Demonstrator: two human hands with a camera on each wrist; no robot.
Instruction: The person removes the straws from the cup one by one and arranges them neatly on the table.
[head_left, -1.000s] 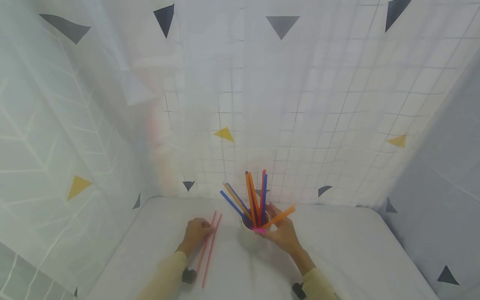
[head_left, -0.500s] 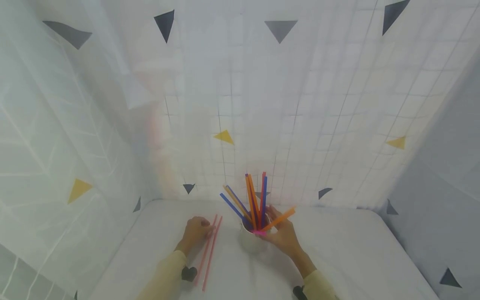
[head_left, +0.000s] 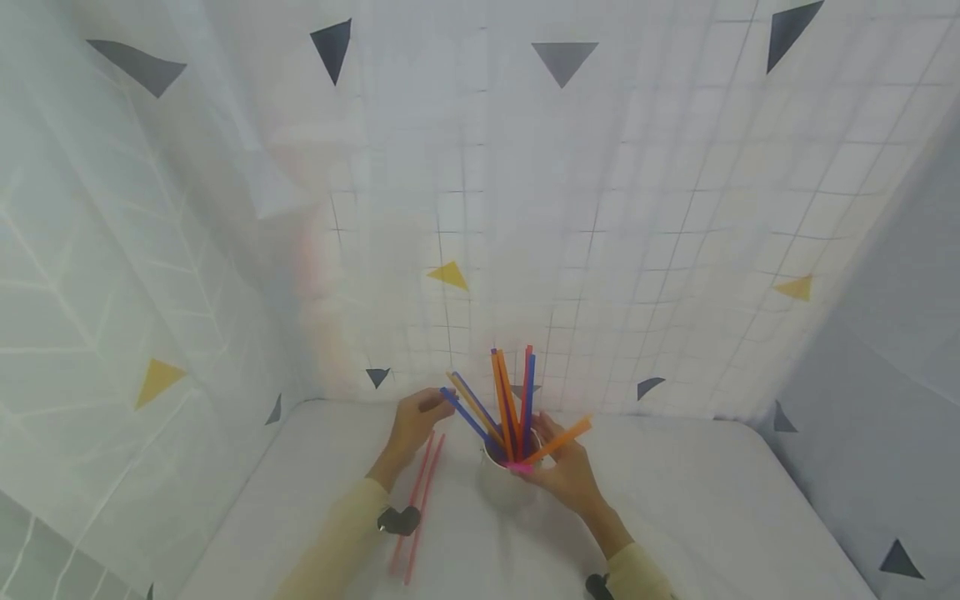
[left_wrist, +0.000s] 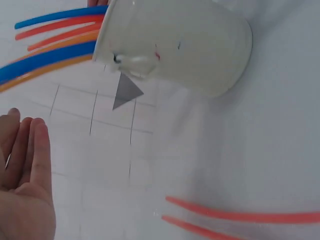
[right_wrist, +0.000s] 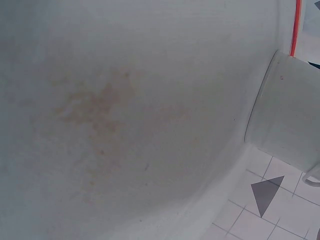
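Observation:
A pale cup (head_left: 504,492) with a small handle stands upright on the table, holding several blue, orange and red straws that fan out above its rim. My right hand (head_left: 566,477) grips it at the right side near the rim. By its thumb is a pink piece (head_left: 519,467), beside an orange straw (head_left: 566,435) that leans right. My left hand (head_left: 417,421) is close to the tip of a blue straw (head_left: 465,415). In the left wrist view its fingers (left_wrist: 41,150) are straight, apart from the straws. Two pinkish-red straws (head_left: 424,510) lie side by side left of the cup.
The white table (head_left: 675,500) runs back to a hanging cloth (head_left: 637,208) printed with grid lines and triangles. Similar cloth hangs on the left and right sides. Brownish stains (right_wrist: 100,110) mark the pale surface in the right wrist view.
My left hand has moved up and right, from beside the loose red straws to the blue straw's tip. The right hand and the cup stay in place.

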